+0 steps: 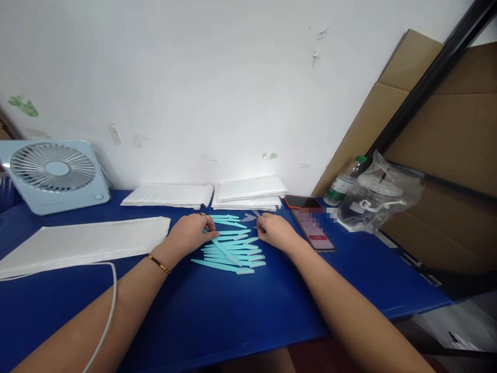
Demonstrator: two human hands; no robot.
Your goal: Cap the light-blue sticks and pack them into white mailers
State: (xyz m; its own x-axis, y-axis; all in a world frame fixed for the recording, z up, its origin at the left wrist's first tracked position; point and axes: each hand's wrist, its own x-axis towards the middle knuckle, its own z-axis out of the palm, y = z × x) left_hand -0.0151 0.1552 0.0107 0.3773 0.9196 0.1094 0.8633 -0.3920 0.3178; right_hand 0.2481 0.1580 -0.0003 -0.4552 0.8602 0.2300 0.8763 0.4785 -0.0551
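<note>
Several turquoise eyebrow razors (223, 266) lie in a loose row on the blue table, most with their handles to the left. My left hand (193, 231) is closed in a pinch on one slanting eyebrow razor (225, 252), which crosses over the others. Beyond the row, some small translucent pieces (248, 217), perhaps blade covers, rest on the table. My right hand (275, 231) is beside them with its fingers pinched together. A thin pale piece shows by its fingertips, but what these fingers grip is too small to make out.
White packets lie flat (85, 241) at left and in stacks (250, 189) along the wall. A light-blue fan (58, 176) stands far left, its pale cable (114, 290) crossing my left forearm. At right are two phones (316, 233), a bottle (344, 184) and a bagged cup (373, 199).
</note>
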